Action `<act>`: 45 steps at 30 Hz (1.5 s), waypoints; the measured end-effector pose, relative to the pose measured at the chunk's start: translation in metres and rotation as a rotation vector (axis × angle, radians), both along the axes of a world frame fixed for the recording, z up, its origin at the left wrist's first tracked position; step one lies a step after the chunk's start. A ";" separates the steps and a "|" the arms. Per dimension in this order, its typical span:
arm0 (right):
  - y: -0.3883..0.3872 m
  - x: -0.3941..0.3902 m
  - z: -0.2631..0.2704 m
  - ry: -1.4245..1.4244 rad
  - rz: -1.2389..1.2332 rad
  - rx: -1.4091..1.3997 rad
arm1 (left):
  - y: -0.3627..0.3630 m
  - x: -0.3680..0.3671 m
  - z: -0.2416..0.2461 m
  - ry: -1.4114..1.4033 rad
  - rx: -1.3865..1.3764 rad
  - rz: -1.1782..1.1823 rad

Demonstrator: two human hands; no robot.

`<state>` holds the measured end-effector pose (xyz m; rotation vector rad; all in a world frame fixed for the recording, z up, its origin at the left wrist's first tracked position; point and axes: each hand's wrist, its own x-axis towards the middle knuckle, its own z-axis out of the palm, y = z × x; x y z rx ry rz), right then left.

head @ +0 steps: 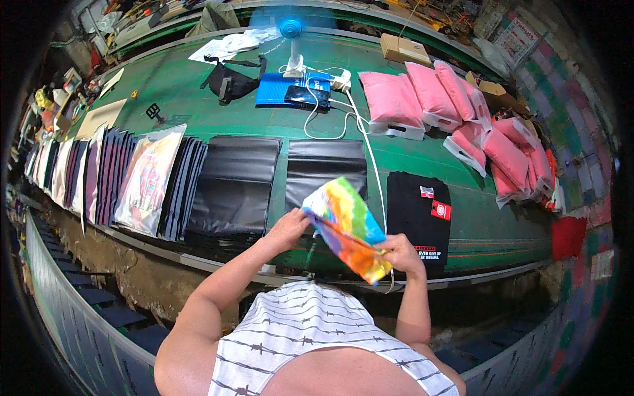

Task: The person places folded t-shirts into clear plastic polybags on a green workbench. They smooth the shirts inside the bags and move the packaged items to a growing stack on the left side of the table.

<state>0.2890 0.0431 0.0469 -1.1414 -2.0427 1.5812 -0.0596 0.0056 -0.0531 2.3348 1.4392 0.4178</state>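
A multicoloured tie-dye cloth [349,225], apparently a folded garment, hangs between my two hands, tilted above the front of the table. My left hand [291,230] grips its left edge. On the right side, my right hand [400,253] pinches the opposite edge. The cloth partly covers a stack of black plastic bags [324,158] lying behind it. To the right of that lies a folded black T-shirt [416,208] with a red hang tag [441,210] and printed text near its lower edge. My right wrist overlaps the shirt's lower left corner.
A second black bag stack [233,183] and a row of bagged garments [148,183] line the left. Pink packages [391,99] are heaped at the right. Behind are a smartphone [307,95] on a blue box, a running fan [291,28] and a black bag [230,81]. A white cable [374,168] crosses the green table [342,123].
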 end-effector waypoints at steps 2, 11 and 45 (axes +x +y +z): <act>-0.009 0.020 -0.009 0.089 0.090 -0.086 | 0.001 0.004 0.005 -0.112 0.058 0.092; -0.037 0.013 -0.013 -0.094 -0.109 -0.293 | -0.022 0.006 -0.008 -0.452 0.175 0.147; -0.022 -0.092 0.030 -0.396 -0.176 0.166 | -0.009 0.075 0.058 -0.255 0.256 -0.084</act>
